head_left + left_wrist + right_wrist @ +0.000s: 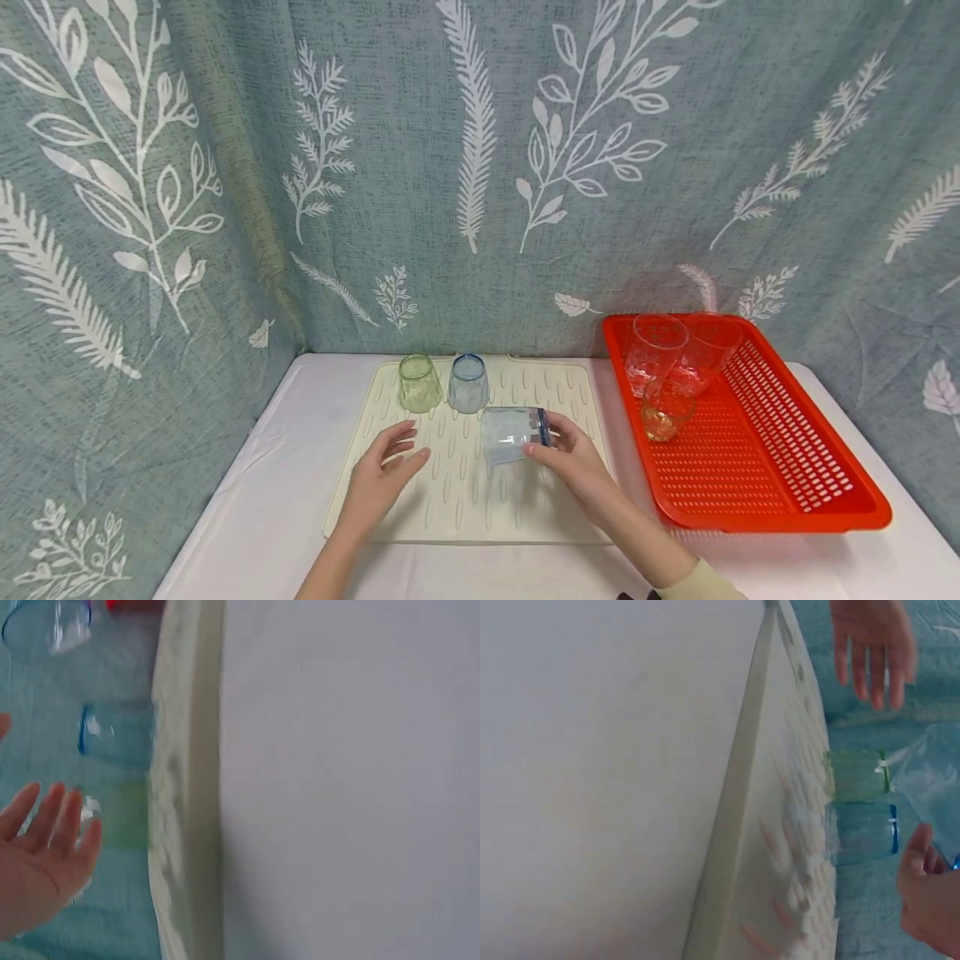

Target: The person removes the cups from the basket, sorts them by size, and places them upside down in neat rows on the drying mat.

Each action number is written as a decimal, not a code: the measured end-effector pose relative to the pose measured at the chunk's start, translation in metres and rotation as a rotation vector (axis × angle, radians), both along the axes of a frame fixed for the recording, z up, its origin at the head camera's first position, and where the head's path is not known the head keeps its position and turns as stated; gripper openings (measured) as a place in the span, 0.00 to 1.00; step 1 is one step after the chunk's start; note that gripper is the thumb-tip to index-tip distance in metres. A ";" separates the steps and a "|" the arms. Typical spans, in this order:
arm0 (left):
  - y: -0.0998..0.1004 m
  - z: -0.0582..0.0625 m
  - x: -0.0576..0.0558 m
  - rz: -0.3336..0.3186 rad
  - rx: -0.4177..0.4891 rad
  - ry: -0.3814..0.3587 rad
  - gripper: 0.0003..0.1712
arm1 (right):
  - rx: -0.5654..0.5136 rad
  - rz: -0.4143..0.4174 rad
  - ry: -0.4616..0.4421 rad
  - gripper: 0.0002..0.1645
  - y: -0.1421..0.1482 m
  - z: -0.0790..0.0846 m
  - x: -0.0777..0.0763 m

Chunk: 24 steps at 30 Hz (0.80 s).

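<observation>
My right hand (576,463) pinches a clear glass with a dark blue rim (510,433) near that rim. The glass lies sideways in the air over a cream draining mat (457,500), its rim towards the right hand and its base to the left. My left hand (377,479) holds nothing; its fingers are loosely bent above the mat's left part. Behind it, a green glass (420,390) and a pale blue glass (468,392) stand side by side at the mat's back edge. In the right wrist view, the held glass (934,780) is partly cut off by the frame edge.
A red plastic basket (720,500) stands right of the mat, with two tall clear glasses (656,354) and a yellowish glass (667,412) in its back left part. White cloth (262,467) covers the table. A green leaf-patterned curtain (397,167) hangs behind and at the sides.
</observation>
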<state>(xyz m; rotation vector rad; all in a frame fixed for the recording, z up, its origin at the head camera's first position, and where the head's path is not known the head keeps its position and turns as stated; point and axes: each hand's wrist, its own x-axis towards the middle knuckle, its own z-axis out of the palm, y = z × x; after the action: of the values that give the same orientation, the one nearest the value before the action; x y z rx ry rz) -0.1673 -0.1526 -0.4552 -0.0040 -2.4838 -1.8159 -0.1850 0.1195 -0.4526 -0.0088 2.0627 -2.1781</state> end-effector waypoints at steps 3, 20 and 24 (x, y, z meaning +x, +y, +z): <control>-0.018 -0.004 -0.001 0.068 -0.141 0.033 0.31 | 0.067 -0.058 0.016 0.34 -0.002 -0.001 -0.006; -0.069 -0.025 -0.005 0.171 -0.142 -0.207 0.46 | 0.242 -0.247 -0.039 0.41 -0.010 0.000 -0.044; -0.071 -0.031 -0.006 0.175 -0.096 -0.233 0.46 | 0.266 -0.258 -0.038 0.44 -0.010 -0.001 -0.050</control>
<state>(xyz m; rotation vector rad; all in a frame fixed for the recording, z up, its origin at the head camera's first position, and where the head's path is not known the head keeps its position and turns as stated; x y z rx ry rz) -0.1738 -0.2232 -0.4862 0.4293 -2.6225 -1.7134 -0.2345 0.1091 -0.4534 0.3428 2.4310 -1.9919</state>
